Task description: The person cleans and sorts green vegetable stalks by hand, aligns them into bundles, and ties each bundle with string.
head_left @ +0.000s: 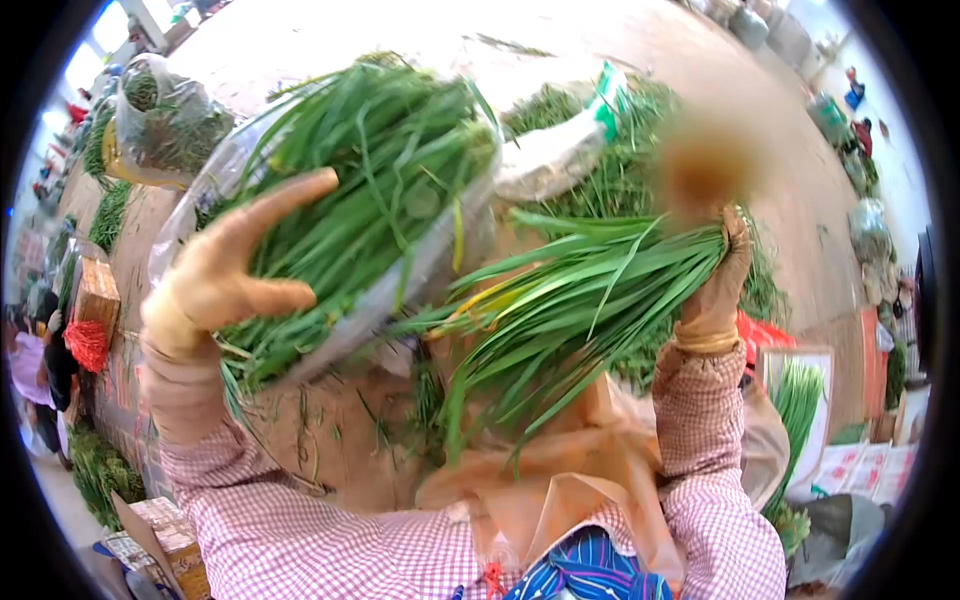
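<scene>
My right hand (722,278), in a tan glove, is closed around one end of a bunch of garlic chives (590,290). Their long flat leaves fan out to the left, a few of them yellow. A brown blur hides part of the hand's upper side. My left hand (225,270), also gloved, is open with thumb and fingers spread. It is beside a large heap of garlic chives (370,170) lying on a clear plastic sheet (360,335). Whether its fingers touch the heap I cannot tell.
Behind the held bunch lie more greens (590,190) and a white and green sack (555,155). A stuffed plastic bag (165,130) stands at far left. Red ties (88,343) hang by a carton (97,290). An upright bundle of chives (797,400) is at right.
</scene>
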`<action>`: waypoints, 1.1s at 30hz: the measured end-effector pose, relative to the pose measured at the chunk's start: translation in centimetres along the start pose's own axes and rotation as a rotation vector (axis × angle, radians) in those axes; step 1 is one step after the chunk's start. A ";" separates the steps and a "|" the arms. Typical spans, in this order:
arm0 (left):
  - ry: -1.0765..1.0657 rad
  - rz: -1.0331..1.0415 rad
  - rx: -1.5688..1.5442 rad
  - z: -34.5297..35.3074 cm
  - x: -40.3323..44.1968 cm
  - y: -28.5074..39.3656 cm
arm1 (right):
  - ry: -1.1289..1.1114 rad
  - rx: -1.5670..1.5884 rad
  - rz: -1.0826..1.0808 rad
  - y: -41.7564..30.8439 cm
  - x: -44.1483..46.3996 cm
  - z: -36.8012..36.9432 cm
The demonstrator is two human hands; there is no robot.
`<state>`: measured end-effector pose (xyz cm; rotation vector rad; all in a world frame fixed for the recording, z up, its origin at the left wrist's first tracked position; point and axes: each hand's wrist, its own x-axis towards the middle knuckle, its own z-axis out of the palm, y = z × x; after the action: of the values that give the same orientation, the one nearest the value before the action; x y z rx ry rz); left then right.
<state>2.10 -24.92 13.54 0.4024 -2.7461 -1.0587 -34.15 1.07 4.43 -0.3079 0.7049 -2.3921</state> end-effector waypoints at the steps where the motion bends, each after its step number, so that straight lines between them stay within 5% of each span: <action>1: 0.004 0.025 -0.045 -0.4 0.5 1.1 | -0.012 -0.031 -0.041 -0.4 -0.6 -1.4; 5: 0.140 0.041 -0.270 3.7 4.8 6.1 | -0.008 0.061 0.011 -2.5 -2.5 -4.8; 9: -0.132 0.154 -0.601 13.1 9.6 7.5 | -0.022 0.123 0.003 -3.9 -4.3 -5.8; 13: -0.462 -0.219 -1.337 23.3 11.2 7.2 | 0.146 0.294 0.025 -5.1 -4.8 -10.5; 15: -0.587 -0.277 -1.464 26.3 10.9 6.1 | 0.133 0.345 0.023 -6.0 -5.2 -12.5; 22: -0.618 -0.126 -1.573 27.3 8.0 9.0 | 0.230 -0.021 -0.177 -6.4 -4.5 -16.5; 24: -0.592 -0.390 -1.469 26.1 7.3 11.5 | 0.265 0.000 -0.156 -6.0 -4.7 -15.8; 27: -0.712 -0.345 -1.424 27.8 6.7 10.2 | 0.325 0.086 -0.122 -5.3 -4.9 -15.2; 33: -0.503 -0.603 -1.429 28.2 6.1 13.0 | 0.304 0.261 -0.111 -3.9 -5.1 -15.8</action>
<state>-13.29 0.26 2.02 0.7220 -1.3580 -3.0975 -38.03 13.37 -6.72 0.1323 0.5072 -2.6307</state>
